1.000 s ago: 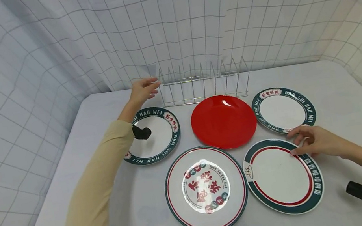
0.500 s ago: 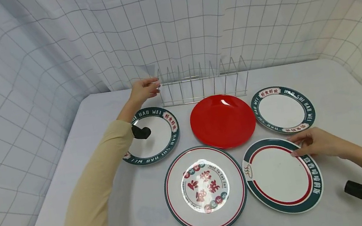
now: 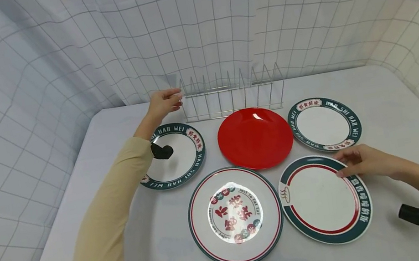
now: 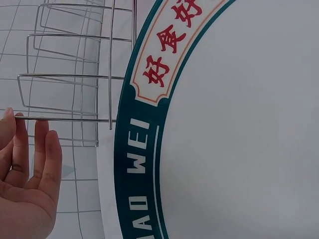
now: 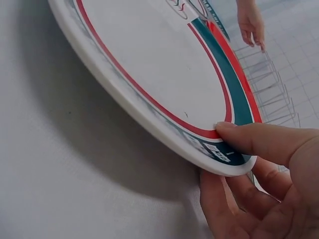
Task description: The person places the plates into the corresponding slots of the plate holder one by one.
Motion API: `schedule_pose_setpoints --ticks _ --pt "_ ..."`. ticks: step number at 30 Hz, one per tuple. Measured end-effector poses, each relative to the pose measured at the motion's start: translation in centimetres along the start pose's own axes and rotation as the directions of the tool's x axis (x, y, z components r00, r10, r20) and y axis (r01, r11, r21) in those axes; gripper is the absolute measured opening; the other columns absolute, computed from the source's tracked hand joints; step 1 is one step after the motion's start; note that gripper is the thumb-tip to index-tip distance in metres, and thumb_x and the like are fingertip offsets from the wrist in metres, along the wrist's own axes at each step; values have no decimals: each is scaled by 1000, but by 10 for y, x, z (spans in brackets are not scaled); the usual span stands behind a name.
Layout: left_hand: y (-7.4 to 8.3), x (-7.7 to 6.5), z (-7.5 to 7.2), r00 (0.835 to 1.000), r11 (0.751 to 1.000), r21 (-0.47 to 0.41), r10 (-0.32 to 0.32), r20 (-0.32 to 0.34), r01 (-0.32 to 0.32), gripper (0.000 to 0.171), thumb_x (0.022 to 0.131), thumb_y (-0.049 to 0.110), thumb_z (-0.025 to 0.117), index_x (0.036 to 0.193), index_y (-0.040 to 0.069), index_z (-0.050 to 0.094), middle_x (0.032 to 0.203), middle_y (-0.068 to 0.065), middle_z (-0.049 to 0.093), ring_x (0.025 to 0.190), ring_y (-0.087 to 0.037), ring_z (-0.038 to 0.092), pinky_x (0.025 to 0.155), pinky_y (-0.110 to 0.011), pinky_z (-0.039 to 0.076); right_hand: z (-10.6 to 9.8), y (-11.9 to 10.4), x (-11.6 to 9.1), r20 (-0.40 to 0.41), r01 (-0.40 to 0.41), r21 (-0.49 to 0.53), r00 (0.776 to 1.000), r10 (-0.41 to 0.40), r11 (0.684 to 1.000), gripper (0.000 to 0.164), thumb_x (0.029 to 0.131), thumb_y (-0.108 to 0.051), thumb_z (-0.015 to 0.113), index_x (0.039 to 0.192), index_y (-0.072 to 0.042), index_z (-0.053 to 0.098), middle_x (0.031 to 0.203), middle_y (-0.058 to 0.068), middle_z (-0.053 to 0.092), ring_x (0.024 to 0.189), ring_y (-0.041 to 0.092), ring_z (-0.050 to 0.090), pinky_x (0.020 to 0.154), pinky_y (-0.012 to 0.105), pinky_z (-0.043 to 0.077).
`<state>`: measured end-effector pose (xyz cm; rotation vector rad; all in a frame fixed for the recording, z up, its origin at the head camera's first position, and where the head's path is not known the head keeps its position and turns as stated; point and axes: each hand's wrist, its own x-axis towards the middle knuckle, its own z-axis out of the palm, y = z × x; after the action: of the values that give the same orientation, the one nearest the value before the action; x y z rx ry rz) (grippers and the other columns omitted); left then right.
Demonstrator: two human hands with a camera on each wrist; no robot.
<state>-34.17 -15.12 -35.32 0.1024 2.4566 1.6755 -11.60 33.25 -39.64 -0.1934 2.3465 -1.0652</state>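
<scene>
Grid cloth: the grid-patterned cloth (image 3: 190, 16) is hung behind the work and at both sides.
White table: the plates and rack are all carried by the white table (image 3: 159, 254).
Wire rack: the wire rack (image 3: 230, 90) is stood at the far edge, its prongs upright.
Printed plate: the white plate with red characters (image 3: 235, 216) is laid nearest, left of the held one.
Ringed plate: the plate with the red ring (image 3: 322, 199) is placed front right; its far-right rim is gripped, and in the right wrist view that rim is seen raised, with a shadow below.
Red plate: the red plate (image 3: 255, 138) is set just before the rack.
Green-rimmed pair: the left small plate (image 3: 182, 156) is partly covered by the forearm; the right small plate (image 3: 324, 125) is left untouched.
Left hand: the rack's end wire is pinched by the left hand (image 3: 163, 105); the rack is apparently being steadied.
Right hand: the rim is held by the right hand (image 3: 365, 164), thumb above, fingers beneath.
Fresh change: the fingers, spread a second ago, have been tucked under the rim; the plate is thus judged secured at one edge.
</scene>
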Motion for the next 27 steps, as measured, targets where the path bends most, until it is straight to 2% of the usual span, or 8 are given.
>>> schedule_pose_setpoints --ticks 3,6,10,12,17,22,27 --pt "0 0 0 1000 1000 11 3 2 -3 41 100 18 51 138 2 50 134 -20 56 106 -22 60 101 -35 52 -1 -1 -1 31 16 51 999 -17 999 39 89 -20 68 117 4 54 102 8 66 78 8 58 63 19 52" --pt "0 -1 -1 1000 1000 15 5 7 -5 42 100 19 51 138 1 49 135 -22 54 108 -24 60 102 -36 51 -2 1 -2 84 47 132 995 -58 990 30 93 -16 63 115 1 51 107 5 69 85 9 63 71 21 54" --pt "0 -1 -1 1000 1000 21 5 7 -6 42 100 19 51 138 1 49 135 -22 54 106 -23 60 102 -36 51 -3 5 -2 156 82 246 980 -123 966 15 97 -12 55 109 -10 48 103 -3 71 84 13 67 73 23 56" --pt "1 -1 -1 1000 1000 23 6 7 -7 42 100 19 51 138 1 49 134 -22 54 105 -22 61 101 -35 51 -2 7 -2 177 89 286 974 -144 954 12 98 -10 53 107 -16 47 99 -4 72 80 14 68 71 23 57" --pt "1 -1 -1 1000 1000 15 0 9 0 41 100 19 52 137 3 51 134 -22 54 105 -22 61 101 -36 52 0 8 -2 179 114 348 966 -186 931 17 99 -8 49 108 -21 49 100 -6 70 81 12 68 73 22 59" --pt "1 0 -1 1000 1000 24 -6 2 6 40 100 19 52 137 5 52 131 -20 57 106 -22 61 101 -35 52 1 8 -1 161 163 418 955 -250 894 24 100 -4 44 112 -23 51 102 -7 71 80 13 70 73 24 61" --pt "1 0 -1 1000 1000 19 1 2 -1 42 100 18 52 139 4 50 131 -21 57 101 -17 61 101 -36 52 3 7 0 140 173 454 955 -262 874 24 100 -3 43 110 -23 50 99 -3 74 77 16 72 69 26 61"
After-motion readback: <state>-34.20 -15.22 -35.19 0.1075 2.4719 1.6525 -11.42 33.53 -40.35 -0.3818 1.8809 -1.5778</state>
